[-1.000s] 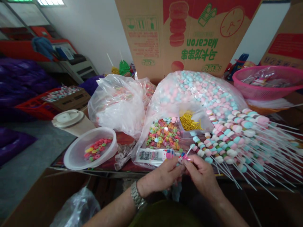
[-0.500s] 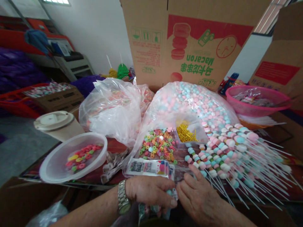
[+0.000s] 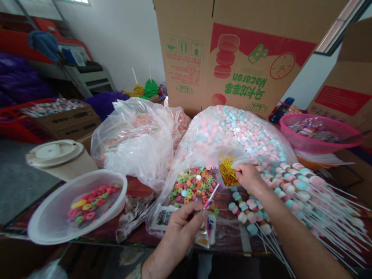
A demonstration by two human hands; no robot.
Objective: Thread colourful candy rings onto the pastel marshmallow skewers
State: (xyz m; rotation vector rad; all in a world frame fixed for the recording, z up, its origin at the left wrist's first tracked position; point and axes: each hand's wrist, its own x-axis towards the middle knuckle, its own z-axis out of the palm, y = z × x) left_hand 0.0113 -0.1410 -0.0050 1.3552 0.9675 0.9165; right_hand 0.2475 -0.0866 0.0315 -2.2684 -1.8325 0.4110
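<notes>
My left hand (image 3: 186, 224) pinches a wrapped stick (image 3: 211, 197) near the front edge of the table, its white end pointing up. Below it lie printed packets (image 3: 207, 232), partly hidden by the hand. Farther right, my right hand (image 3: 250, 179) reaches to a small clear box of gold twist ties (image 3: 227, 171); its fingers are closed at the box's right side, and whatever they hold is too small to make out. Colourful ring candies (image 3: 193, 184) lie left of the box. Skewers of pastel marshmallows (image 3: 296, 186) are heaped at the right, partly behind my right forearm.
At the left stand a white bowl with some rings (image 3: 116, 193) and a lidded tub (image 3: 69, 166). Bulging clear bags (image 3: 139, 151) sit behind. A large carton (image 3: 186, 69) rises at the back, and a pink basket (image 3: 308, 143) stands at the right.
Both hands were low together at the packets. The left has risen and now holds up a wrapped stick; the right has moved up to the twist-tie box.
</notes>
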